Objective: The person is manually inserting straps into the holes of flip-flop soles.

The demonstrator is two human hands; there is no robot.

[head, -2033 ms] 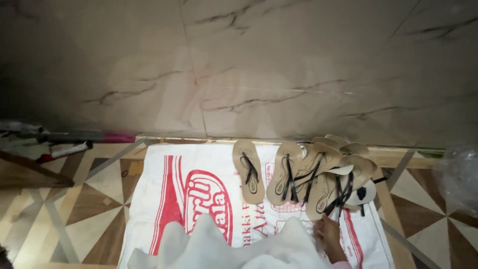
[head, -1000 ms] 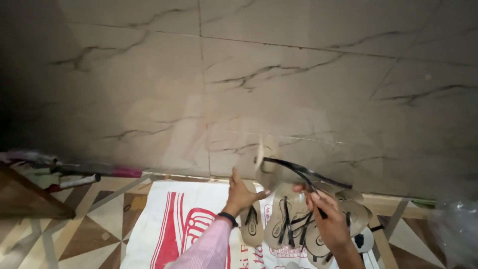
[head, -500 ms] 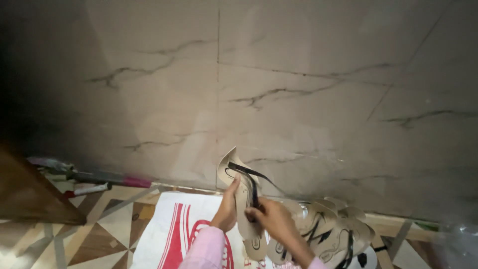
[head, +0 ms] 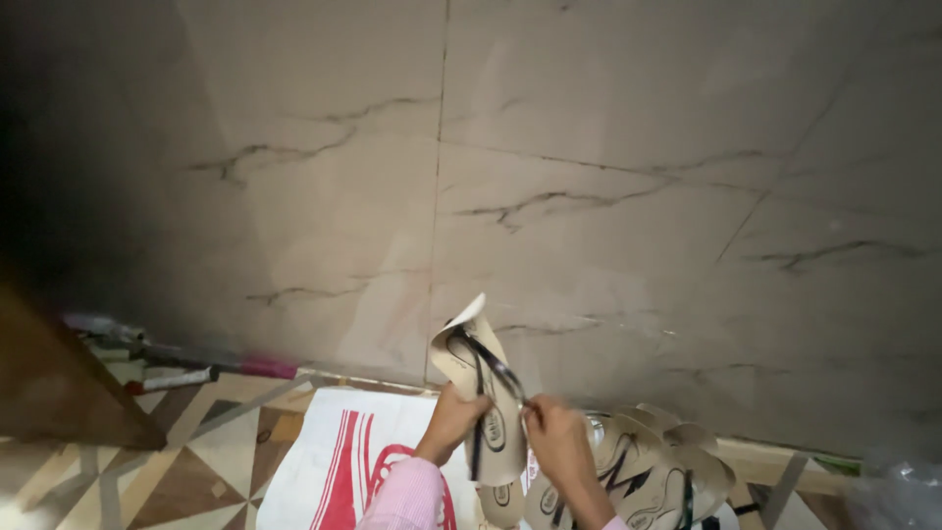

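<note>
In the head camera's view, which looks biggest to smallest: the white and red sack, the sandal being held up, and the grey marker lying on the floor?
1. White and red sack, though cut off by the frame edge.
2. Held sandal, nearer the camera, so its look may flatter it.
3. Grey marker, clearly smallest.

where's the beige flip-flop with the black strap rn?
Head view, lower centre: the beige flip-flop with black strap is held up between the left hand and right hand, left of the pile of matching sandals.

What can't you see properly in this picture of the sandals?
Head view:
- Pile of sandals: cut off by the bottom edge, count unclear.
- Held sandal: lower part hidden behind left hand and right hand.
- Sack: print partly hidden by the arm.
- Left corner: too dark.
</note>
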